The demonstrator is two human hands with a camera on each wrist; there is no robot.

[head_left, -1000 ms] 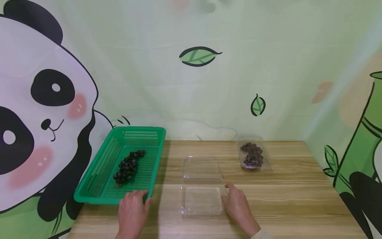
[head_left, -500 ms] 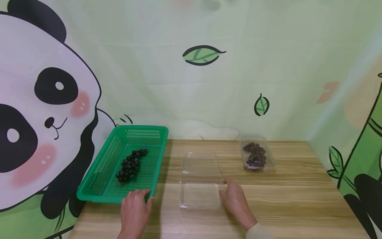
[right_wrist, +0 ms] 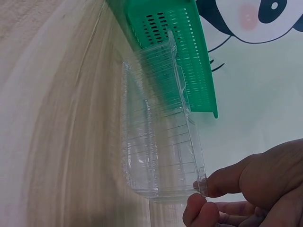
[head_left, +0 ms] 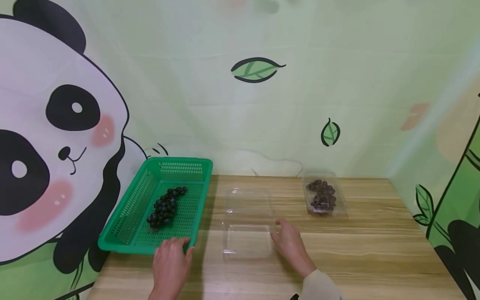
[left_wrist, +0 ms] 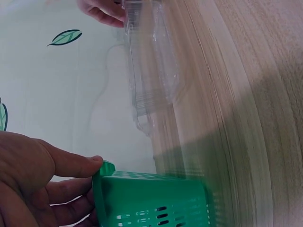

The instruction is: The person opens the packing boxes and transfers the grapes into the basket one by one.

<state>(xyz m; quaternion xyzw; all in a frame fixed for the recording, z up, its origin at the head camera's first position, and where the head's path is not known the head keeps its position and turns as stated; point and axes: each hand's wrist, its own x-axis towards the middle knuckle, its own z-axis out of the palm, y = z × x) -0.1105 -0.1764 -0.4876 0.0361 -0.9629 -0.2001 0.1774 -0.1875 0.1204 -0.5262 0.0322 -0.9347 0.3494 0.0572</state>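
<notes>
My left hand grips the near right part of the rim of a green perforated plastic basket, its thumb on the rim in the left wrist view. Inside the basket lies a bunch of dark grapes. To the right, an opened clear plastic clamshell box has its lid folded back toward the wall. My right hand holds the box by its right edge; thumb and fingers pinch the lip in the right wrist view. No fruit shows in this box.
At the back right of the wooden table stands another clear plastic box with dark grapes in it. A wall cloth printed with a panda and leaves rises right behind the table's back edge.
My right hand has slid the clamshell box a little away from me and to the left, nearer the basket. The left hand stays on the basket's rim; the head view has shifted slightly.
</notes>
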